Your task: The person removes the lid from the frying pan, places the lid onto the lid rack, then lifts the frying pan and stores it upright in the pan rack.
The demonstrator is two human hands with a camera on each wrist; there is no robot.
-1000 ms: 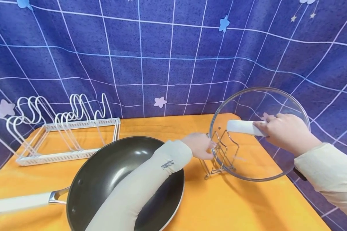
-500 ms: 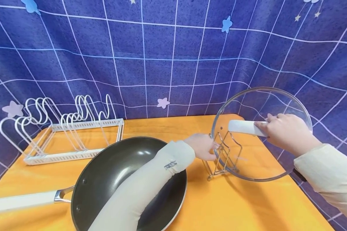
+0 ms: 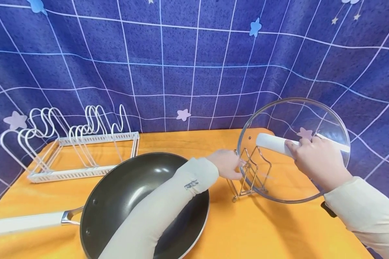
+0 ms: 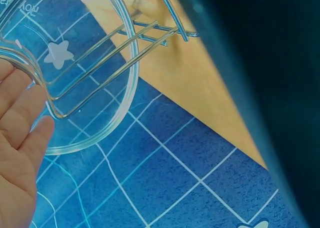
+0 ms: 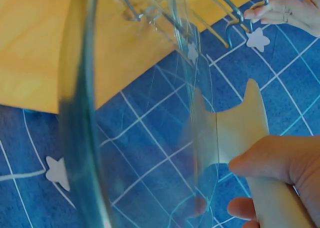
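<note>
My right hand [image 3: 321, 162] grips the long white handle of a clear glass pan lid [image 3: 298, 187], its thumb on the pale handle [image 5: 235, 133] in the right wrist view. The lid stands nearly upright, its left edge among the wires of a small metal lid rack [image 3: 254, 176]. My left hand [image 3: 225, 163] holds the rack's left side, with its fingertips at the bent wire. In the left wrist view the fingers [image 4: 30, 108] lie against that wire, beside the lid's rim. A dark wok [image 3: 129, 190] sits under my left forearm.
A white wire rack [image 3: 84, 174] with curved dividers stands at the back left. The wok's white handle [image 3: 26, 223] points left. An orange cloth [image 3: 253, 233] covers the table, and a blue gridded curtain [image 3: 181, 46] hangs behind it and on the right.
My right hand has turned on the lid handle and its wrist has dropped slightly; the handle now slopes and its far end shows past the hand. The left hand keeps its place on the rack.
</note>
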